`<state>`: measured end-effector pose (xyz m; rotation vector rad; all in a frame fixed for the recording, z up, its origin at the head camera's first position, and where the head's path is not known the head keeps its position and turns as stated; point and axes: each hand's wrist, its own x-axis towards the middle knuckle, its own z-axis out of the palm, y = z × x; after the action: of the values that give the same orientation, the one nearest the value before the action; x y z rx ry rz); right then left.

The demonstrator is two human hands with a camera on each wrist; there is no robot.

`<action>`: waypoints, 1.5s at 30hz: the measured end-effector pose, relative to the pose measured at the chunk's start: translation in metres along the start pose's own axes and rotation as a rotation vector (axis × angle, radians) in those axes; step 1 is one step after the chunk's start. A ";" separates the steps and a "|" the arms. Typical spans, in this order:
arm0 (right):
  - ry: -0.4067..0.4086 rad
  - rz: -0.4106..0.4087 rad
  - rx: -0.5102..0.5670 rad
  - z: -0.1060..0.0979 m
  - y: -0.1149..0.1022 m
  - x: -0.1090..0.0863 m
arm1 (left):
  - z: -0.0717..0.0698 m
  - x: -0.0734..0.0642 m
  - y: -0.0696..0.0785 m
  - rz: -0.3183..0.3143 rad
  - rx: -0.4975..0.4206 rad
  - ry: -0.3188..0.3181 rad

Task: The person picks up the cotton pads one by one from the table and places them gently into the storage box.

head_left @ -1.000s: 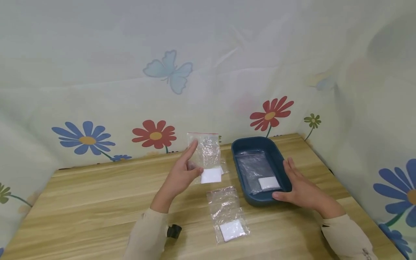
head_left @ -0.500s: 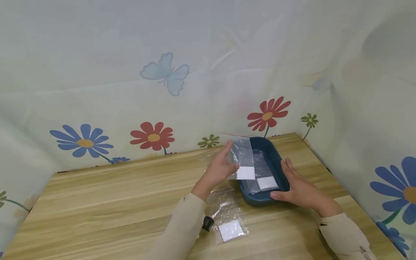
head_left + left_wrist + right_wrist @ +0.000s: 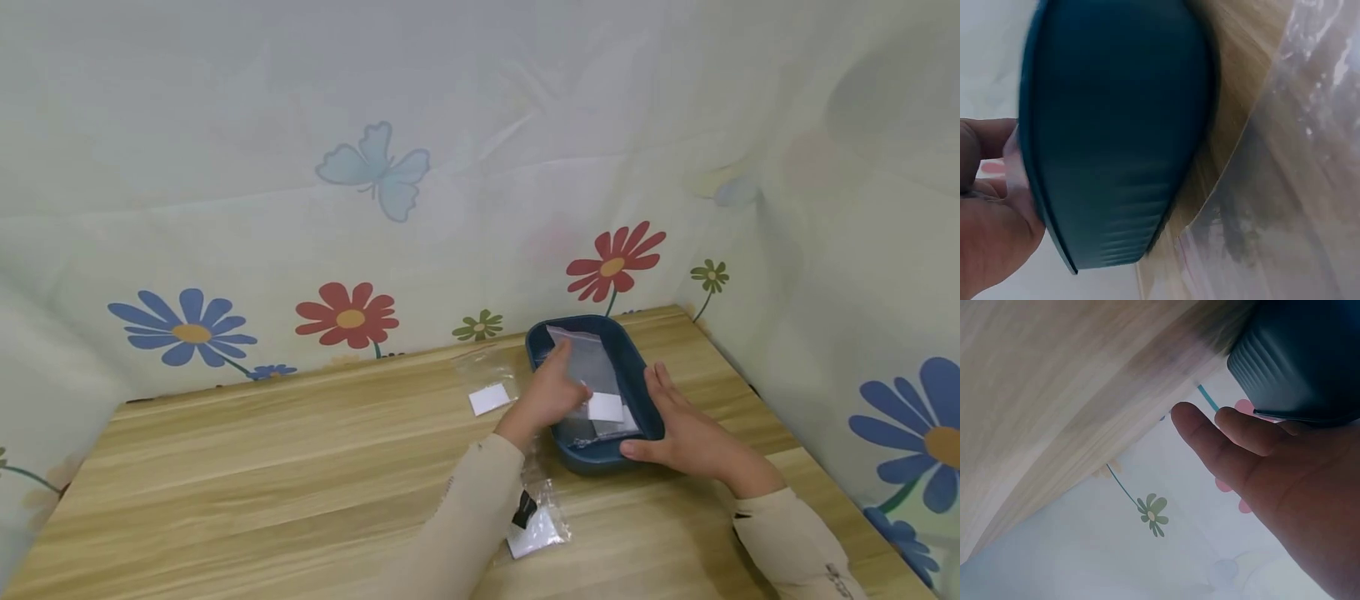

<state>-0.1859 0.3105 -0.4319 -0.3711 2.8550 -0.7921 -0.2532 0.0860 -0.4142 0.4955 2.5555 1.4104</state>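
Pinching clear bag (image 3: pixel 597 364) — left hand (image 3: pixel 549 395) over tray (image 3: pixel 600 462), right hand (image 3: pixel 693 440) spread against it.

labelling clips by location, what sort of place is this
Probably a makeshift indoor work corner: a wood-grain table stands against a flower-printed sheet that turns along its right side, with a tray and clear bags laid out.

Tray (image 3: pixel 600 460) — dark teal; table (image 3: pixel 262 483) — wood-grained

Booth (image 3: pixel 480 250) of flower-printed cloth (image 3: pixel 240 117), wood-grain table (image 3: pixel 262 483)
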 end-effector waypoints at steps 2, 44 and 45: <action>0.001 -0.003 0.002 0.000 0.000 0.000 | 0.005 0.003 0.004 -0.018 0.068 -0.011; 0.004 -0.030 0.033 0.000 0.000 0.000 | 0.048 0.005 0.021 -0.164 0.700 0.024; 0.005 -0.029 0.032 0.000 0.000 0.000 | 0.048 0.004 0.021 -0.172 0.710 0.026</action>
<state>-0.1857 0.3105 -0.4315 -0.4078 2.8440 -0.8433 -0.2379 0.1362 -0.4222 0.3298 2.9829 0.4228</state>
